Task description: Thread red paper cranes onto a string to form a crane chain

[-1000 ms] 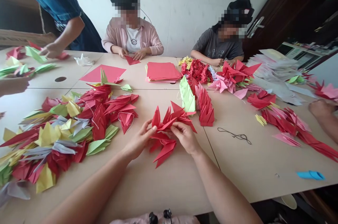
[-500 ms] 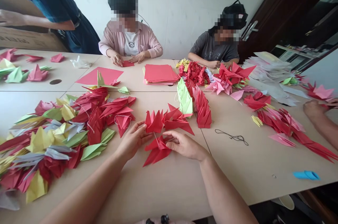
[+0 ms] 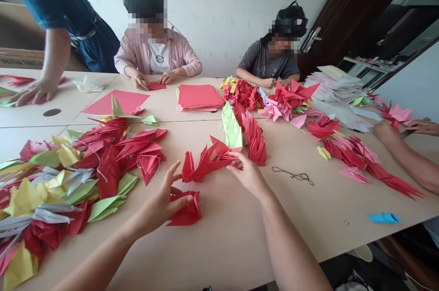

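The person's left hand (image 3: 158, 206) is holding its fingers spread, its thumb crossing the nearer red paper (image 3: 188, 218); I can't tell whether it's gripping. The right hand (image 3: 249, 175) is touching the farther red papers (image 3: 198, 171), its grip unclear. Both sets are sitting over the tabletop (image 3: 219, 250) beside a multicoloured pile (image 3: 68, 185).

in front of you on the desk (image 3: 226, 250), a row of pointed red folded-paper pieces (image 3: 200, 169) stretches toward your right fingers (image 3: 236, 158); nearer you, another creased red folded-paper piece (image 3: 194, 211) touches your left thumb (image 3: 183, 201).
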`<state>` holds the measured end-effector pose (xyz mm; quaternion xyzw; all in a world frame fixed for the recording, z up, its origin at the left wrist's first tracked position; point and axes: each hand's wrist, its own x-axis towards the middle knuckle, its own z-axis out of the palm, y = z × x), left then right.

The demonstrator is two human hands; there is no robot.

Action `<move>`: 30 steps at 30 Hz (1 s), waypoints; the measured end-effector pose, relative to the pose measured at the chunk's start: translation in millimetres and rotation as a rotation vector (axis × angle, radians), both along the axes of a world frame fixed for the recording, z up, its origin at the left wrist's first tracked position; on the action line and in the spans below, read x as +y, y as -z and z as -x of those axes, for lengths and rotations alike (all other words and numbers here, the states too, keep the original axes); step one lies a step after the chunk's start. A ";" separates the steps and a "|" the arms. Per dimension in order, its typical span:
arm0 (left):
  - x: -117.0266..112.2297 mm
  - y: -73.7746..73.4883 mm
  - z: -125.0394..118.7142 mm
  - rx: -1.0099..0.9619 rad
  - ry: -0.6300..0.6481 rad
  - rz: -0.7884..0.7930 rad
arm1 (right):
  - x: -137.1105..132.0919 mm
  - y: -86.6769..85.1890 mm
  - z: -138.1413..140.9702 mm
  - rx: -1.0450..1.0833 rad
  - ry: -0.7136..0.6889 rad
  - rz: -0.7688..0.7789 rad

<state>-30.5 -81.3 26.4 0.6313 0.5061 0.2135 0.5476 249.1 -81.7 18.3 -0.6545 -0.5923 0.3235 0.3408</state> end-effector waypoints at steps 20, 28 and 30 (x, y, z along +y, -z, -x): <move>-51.4 7.5 15.1 0.327 0.299 -0.420 | -22.3 -16.2 26.3 0.028 -0.260 -0.002; -29.8 -20.3 63.3 0.339 0.303 -0.427 | -14.4 -14.4 -12.1 -0.033 -0.030 -0.093; -20.7 -17.3 83.5 0.360 0.272 -0.482 | -10.4 -8.1 -7.9 -0.050 -0.062 -0.106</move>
